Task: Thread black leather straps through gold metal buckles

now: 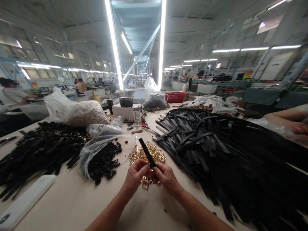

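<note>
Between my two hands, a short black strap (146, 150) points up and away from me. My left hand (137, 175) pinches its lower end from the left, fingers closed. From the right, my right hand (166, 177) grips the same end, thumb on top. What the fingertips hold beneath the strap is hidden. Just behind and below the hands lies a heap of gold buckles (156, 152), and a loose gold buckle (145, 185) shows under them. Small black loops (103, 163) spill from a clear plastic bag (84, 157) to the left.
Long black straps (199, 138) cover the right side; finished-looking straps with gold buckles (55, 141) pile up left. A glass bottle (137, 116), a white box (122, 111) and a red basket (175, 97) stand behind. Another person's arm (288, 122) rests at far right.
</note>
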{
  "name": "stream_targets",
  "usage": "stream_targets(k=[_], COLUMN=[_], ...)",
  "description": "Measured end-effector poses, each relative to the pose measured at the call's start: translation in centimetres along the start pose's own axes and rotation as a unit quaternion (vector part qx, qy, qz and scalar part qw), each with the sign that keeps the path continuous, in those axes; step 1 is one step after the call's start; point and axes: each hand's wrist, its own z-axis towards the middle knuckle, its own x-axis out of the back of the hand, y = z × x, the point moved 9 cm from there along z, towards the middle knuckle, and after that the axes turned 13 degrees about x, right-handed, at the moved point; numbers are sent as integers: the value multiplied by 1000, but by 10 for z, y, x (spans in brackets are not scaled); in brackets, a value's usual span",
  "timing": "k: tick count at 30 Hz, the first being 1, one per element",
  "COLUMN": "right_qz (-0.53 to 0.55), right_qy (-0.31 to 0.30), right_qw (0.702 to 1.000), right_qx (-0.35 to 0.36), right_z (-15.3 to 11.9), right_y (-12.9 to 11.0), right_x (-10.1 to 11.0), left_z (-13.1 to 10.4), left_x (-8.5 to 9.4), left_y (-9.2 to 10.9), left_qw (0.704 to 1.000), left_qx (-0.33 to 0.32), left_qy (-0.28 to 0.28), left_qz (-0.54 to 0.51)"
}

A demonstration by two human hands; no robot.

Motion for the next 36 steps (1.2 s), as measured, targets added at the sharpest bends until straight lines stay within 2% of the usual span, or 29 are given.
stream_targets(k=[3, 7, 11, 18, 28, 36], right_qz=[0, -26, -64, -71, -91, -80], right_qy=[-13, -35, -34, -11, 17, 11], right_qw=[1000, 999, 997, 997, 996, 997], right_qx=[-2, 2, -4, -4, -4, -4], right_z=[-1, -4, -6, -6, -7, -7], right_y=[-3, -6, -1, 2, 0, -4], right_x=[-3, -7, -5, -3, 2, -1], left_z=[6, 11, 9, 5, 3, 7], left_x=[12, 14, 7, -5, -4, -9], left_y=[-4, -11, -20, -25, -20, -33], left_qw=[997, 987, 984, 983, 998, 988], left_qx=[23, 55, 92, 92, 35, 81], left_qy=[26, 4, -12, -30, -9, -40], left_qz=[-74, -149, -151, -157, -51, -129])
